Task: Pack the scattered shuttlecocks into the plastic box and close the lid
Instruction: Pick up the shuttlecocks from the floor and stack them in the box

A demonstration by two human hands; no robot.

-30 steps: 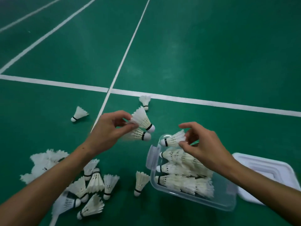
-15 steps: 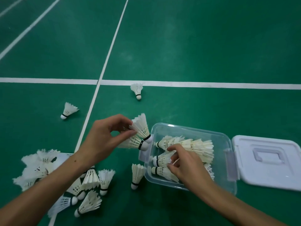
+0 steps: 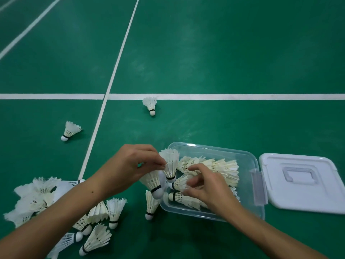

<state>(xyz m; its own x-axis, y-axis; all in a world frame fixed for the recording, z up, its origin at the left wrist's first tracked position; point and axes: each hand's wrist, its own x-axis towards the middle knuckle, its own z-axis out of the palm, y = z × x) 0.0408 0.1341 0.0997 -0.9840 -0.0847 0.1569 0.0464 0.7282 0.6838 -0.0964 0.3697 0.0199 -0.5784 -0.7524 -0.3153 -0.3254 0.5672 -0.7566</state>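
Hands at work over the left end of a clear rectangular plastic box (image 3: 250, 161) on a green court floor (image 3: 205, 53). The left hand (image 3: 128, 167) is closed in a pinch, thumb and fingertips on the feathers of two white feather shuttlecocks with black-banded cork tips (image 3: 170, 166), held just at the box's left rim, corks pointing down. The right hand (image 3: 207, 186) reaches into the box, fingers curled loosely and part open, fingertips touching the packed white shuttlecocks (image 3: 222, 167) lying on their sides inside; whether it grips one cannot be told. The box holds at least four rows of these; the exact count is hidden by the hand.

A flat white rectangular plastic lid with a recessed handle (image 3: 300, 182) lies off, just beside the box's right end. One shuttlecock (image 3: 151, 204) leans against the box's left wall. A loose heap of shuttlecocks (image 3: 61, 206), roughly ten or more, lies near the lower left edge of the floor under the left forearm. Two single shuttlecocks lie well apart: one (image 3: 150, 104) touching the white court line (image 3: 242, 96), one (image 3: 70, 130) left of the crossing line.
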